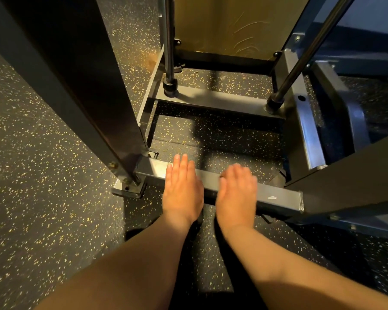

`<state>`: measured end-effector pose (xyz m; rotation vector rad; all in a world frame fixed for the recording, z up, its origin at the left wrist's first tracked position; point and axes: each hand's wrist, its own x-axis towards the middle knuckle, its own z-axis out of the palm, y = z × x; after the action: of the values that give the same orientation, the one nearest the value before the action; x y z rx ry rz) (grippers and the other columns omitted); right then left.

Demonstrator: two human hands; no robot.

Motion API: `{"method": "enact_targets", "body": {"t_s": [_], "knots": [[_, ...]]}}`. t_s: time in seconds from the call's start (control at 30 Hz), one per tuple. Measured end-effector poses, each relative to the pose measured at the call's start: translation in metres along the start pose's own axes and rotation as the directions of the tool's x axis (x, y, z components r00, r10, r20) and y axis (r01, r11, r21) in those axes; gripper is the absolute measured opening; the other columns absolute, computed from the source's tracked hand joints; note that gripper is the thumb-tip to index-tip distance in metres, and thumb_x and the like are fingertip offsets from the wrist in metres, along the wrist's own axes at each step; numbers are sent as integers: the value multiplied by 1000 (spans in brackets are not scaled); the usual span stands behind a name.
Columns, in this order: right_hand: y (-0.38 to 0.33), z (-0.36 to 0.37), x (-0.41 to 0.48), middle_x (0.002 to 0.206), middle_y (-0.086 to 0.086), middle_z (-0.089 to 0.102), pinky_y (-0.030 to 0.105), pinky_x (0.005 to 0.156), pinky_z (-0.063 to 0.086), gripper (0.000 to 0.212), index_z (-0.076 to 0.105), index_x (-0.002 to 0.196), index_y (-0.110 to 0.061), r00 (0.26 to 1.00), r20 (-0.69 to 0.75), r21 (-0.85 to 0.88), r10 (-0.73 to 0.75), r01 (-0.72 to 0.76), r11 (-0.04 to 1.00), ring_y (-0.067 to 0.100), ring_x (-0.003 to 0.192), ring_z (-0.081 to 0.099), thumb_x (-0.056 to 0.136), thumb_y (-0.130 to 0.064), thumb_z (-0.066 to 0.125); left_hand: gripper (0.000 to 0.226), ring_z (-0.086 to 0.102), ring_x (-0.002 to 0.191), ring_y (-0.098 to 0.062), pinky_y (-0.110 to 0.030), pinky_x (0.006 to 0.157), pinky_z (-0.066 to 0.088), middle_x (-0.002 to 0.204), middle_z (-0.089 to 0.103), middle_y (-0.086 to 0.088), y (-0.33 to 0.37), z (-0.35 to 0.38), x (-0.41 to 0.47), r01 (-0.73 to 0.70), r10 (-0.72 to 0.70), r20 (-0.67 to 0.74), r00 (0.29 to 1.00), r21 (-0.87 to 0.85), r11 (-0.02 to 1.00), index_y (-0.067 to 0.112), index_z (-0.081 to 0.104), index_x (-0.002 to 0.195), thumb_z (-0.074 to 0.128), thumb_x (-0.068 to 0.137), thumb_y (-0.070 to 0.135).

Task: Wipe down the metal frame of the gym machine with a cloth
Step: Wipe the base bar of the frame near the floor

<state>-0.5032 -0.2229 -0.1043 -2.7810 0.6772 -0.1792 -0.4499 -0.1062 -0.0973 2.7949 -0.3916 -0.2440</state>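
Note:
The gym machine's grey metal base bar [276, 196] runs low across the floor in front of me, from a bolted foot plate at the left to a welded end at the right. My left hand [182, 186] lies flat over the bar with its fingers straight and together. My right hand [236, 186] rests over the bar beside it, fingers bent slightly downward and a little blurred. Neither hand holds anything that I can see, and no cloth is in view.
A thick dark upright post [81, 86] rises at the left from the foot plate [128, 190]. Two chrome guide rods [168, 41] stand on a rear crossbar [215, 100]. A yellowish panel [233, 23] is behind. Angled frame members crowd the right. The floor [36, 175] is speckled rubber.

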Motion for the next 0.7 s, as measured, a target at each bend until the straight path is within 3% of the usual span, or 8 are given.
{"method": "enact_targets", "body": {"t_s": [0.07, 0.17, 0.27, 0.37, 0.5, 0.6, 0.63, 0.7], "knots": [[-19, 6, -8, 162, 5, 39, 44, 129, 10, 47, 47, 152, -12, 991, 56, 105, -119, 112, 988, 26, 155, 24, 110, -31, 36, 59, -16, 159, -22, -38, 125, -17, 174, -7, -5, -3, 1, 2, -10, 10, 5, 1000, 14, 1000, 12, 9, 165, 24, 111, 31], [-4, 1, -8, 154, 5, 50, 45, 127, 23, 50, 60, 142, -11, 975, 39, 114, -218, 212, 970, 24, 149, 34, 107, -34, 33, 59, -15, 159, -20, -37, 126, -16, 174, -8, -4, -6, 4, 2, -25, 25, -2, 1000, 17, 1000, 13, 8, 166, 23, 111, 30], [32, -5, -7, 147, 4, 54, 49, 123, 29, 53, 66, 131, -10, 997, -40, 50, -60, 62, 997, 26, 145, 38, 106, -36, 27, 59, -15, 159, -19, -37, 127, -15, 174, -8, -3, -6, 4, 1, -26, 26, -2, 1000, -20, 999, 14, 7, 166, 22, 112, 30], [23, 0, -13, 147, 8, 52, 50, 125, 22, 37, 65, 129, -7, 986, -117, 67, 121, -113, 991, 30, 147, 34, 106, -26, 42, 58, -10, 160, -21, -38, 127, -15, 174, -1, -4, -1, 6, 2, -25, 23, -49, 999, -51, 998, 12, 14, 165, 23, 111, 28], [-7, 6, -21, 154, 6, 47, 48, 128, 15, 33, 63, 133, -10, 995, -18, 97, -96, 97, 991, 27, 152, 26, 104, -22, 51, 68, -2, 161, -23, -40, 127, -11, 174, 9, -7, -2, 9, 0, -14, 11, -70, 997, -37, 999, 10, 22, 163, 10, 100, 33], [15, -8, -17, 152, 4, 50, 48, 126, 24, 35, 64, 133, -12, 954, 66, 42, -293, 291, 956, 24, 150, 32, 103, -25, 53, 58, -9, 160, -21, -40, 129, -10, 174, -1, -4, -6, 6, 1, -33, 33, -17, 999, 5, 999, 13, 12, 165, 22, 110, 28], [28, -12, -15, 150, 3, 52, 49, 124, 28, 34, 66, 131, -13, 954, 63, -1, -293, 293, 956, 25, 148, 35, 103, -27, 52, 58, -13, 160, -20, -40, 129, -10, 174, -6, -3, -6, 5, 1, -40, 40, -2, 999, 11, 999, 14, 7, 166, 23, 111, 27], [45, -17, -11, 147, 3, 53, 49, 121, 31, 34, 68, 127, -13, 992, -3, -60, -123, 123, 991, 25, 145, 38, 104, -27, 47, 59, -16, 159, -19, -41, 129, -10, 174, -11, -1, -4, 2, 0, -51, 51, 2, 999, 19, 999, 15, 2, 166, 25, 112, 27]]}}
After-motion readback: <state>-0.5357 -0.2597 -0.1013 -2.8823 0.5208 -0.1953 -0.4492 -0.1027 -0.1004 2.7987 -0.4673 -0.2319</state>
